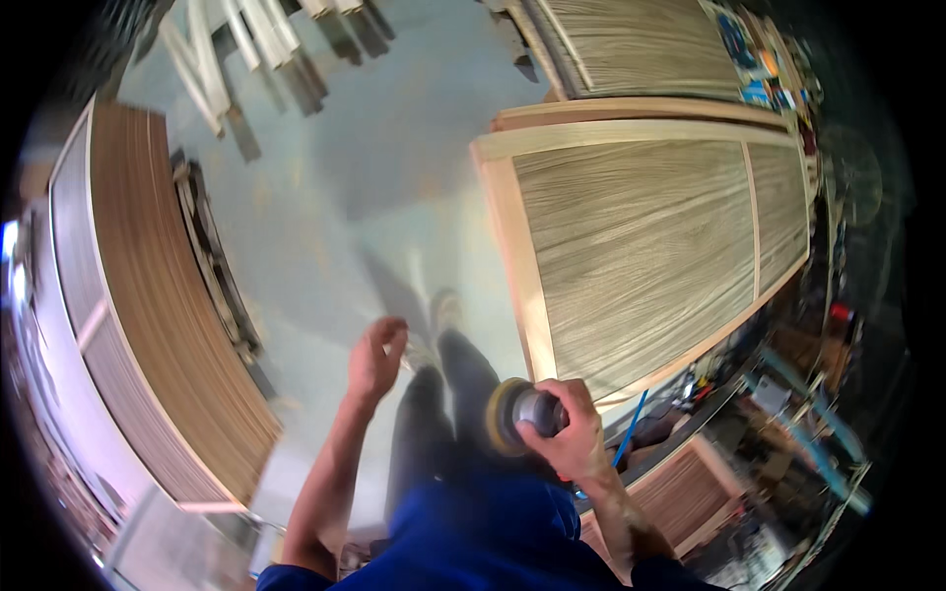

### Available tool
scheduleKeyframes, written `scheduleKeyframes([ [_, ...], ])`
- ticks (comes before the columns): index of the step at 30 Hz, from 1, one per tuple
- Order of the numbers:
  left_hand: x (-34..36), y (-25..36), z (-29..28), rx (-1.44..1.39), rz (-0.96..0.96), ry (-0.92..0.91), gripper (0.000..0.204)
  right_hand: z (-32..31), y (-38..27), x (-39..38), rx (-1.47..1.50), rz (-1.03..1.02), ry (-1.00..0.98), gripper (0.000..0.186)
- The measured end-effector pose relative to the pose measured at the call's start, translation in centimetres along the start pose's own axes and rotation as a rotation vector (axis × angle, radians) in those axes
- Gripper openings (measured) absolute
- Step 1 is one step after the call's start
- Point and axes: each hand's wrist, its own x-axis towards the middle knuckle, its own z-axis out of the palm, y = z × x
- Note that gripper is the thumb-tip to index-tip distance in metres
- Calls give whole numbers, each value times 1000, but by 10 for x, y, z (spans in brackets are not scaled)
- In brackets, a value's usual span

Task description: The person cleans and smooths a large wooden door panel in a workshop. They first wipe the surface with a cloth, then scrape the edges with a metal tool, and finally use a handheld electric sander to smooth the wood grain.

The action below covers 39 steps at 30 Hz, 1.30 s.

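My right hand (576, 433) is wrapped round a round power sander (530, 408), with a grey body and a yellowish pad turned to the left. The sander is up off the panel, beside the near left corner of a wood-framed panel (641, 236) with grey-brown grain. Over the floor in front of my legs hangs my left hand (376, 357), its fingers loosely bent and nothing seen in it. That hand is apart from the panel and the sander.
At left stands a stack of brown wood panels (168, 295). Pale wood strips (227, 49) lie on the floor at the far left. Another grained panel (641, 44) lies behind the framed one. A cluttered bench (778, 473) with tools is at the lower right.
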Motion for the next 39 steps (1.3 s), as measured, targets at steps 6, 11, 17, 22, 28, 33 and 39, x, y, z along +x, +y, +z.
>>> scheduleKeyframes([
  [6, 201, 117, -49, 155, 376, -37, 16, 42, -56, 80, 258, 87, 181, 55],
  [11, 289, 209, -57, 262, 482, -235, 17, 47, -79, 131, 128, 91, 401, 56],
  [17, 387, 236, -26, 283, 545, -450, 19, 73, -71, 205, -49, 268, 521, 63],
  [22, 443, 248, -3, 305, 656, -673, 21, 71, -84, 304, -152, 352, 557, 62],
  [28, 467, 267, 2, 393, 694, -854, 22, 82, -100, 301, -93, 636, 597, 59],
  [33, 458, 261, 28, 367, 685, -993, 22, 72, -108, 315, 1, 630, 504, 61],
  [39, 441, 258, 30, 370, 594, -1079, 24, 86, -106, 296, 36, 748, 556, 64],
])
